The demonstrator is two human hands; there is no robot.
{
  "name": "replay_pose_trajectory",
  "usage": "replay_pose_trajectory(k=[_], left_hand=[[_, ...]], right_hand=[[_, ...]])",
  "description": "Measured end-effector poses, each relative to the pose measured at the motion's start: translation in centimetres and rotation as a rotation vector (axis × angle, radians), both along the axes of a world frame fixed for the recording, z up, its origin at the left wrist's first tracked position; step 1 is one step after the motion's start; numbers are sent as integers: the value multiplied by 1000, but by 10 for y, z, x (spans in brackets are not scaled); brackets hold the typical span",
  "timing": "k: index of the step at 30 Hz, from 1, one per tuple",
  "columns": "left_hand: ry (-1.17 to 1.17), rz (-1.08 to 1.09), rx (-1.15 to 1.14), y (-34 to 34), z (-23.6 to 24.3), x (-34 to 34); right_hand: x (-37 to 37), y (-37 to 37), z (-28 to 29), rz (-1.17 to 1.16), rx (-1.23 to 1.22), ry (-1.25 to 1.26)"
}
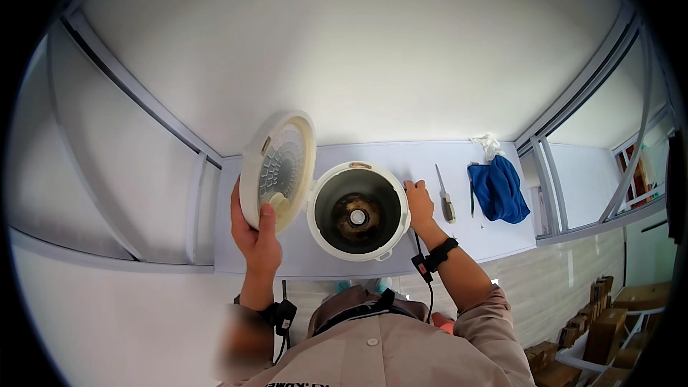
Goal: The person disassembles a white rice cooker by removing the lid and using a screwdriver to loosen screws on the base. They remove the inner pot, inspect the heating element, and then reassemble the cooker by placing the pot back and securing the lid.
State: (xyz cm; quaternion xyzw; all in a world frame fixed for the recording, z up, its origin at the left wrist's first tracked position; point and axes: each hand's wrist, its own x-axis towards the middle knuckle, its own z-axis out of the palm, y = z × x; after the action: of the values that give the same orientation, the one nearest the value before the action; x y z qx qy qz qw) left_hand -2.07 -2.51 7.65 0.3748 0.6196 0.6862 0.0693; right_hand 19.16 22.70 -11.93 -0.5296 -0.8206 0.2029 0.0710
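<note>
The left hand [256, 233] is gripping the rim of the light, stiff round cream plastic lid [277, 170], fingers [236, 204] wrapped behind it; the right hand [419, 204] is bracing the hollow white cooker body [357, 211], fingers curled against its wall.

Pretty bright, even light all over, washing out the white wall [344, 43] up top. Soft shadows only. Heavy fisheye bend at the rim, black corners, and a smeared blur patch at the lower left.

Left hand's fingers [237, 204] behind the cooker lid [277, 168].
</note>
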Motion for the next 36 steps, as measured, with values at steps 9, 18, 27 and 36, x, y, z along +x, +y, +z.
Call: replay_pose_trajectory(k=[9,18,27,36], left_hand=[[389,-55,-27,7,5,12],[374,-51,0,9,6,13],[313,-44,6,6,2,5],[385,-42,6,8,3,11]], right_hand=[[2,2,-5,34,-3,8],[20,5,16,-13,68,218],[-15,-7,120,273,89,694],[-67,-7,138,414,157,419]])
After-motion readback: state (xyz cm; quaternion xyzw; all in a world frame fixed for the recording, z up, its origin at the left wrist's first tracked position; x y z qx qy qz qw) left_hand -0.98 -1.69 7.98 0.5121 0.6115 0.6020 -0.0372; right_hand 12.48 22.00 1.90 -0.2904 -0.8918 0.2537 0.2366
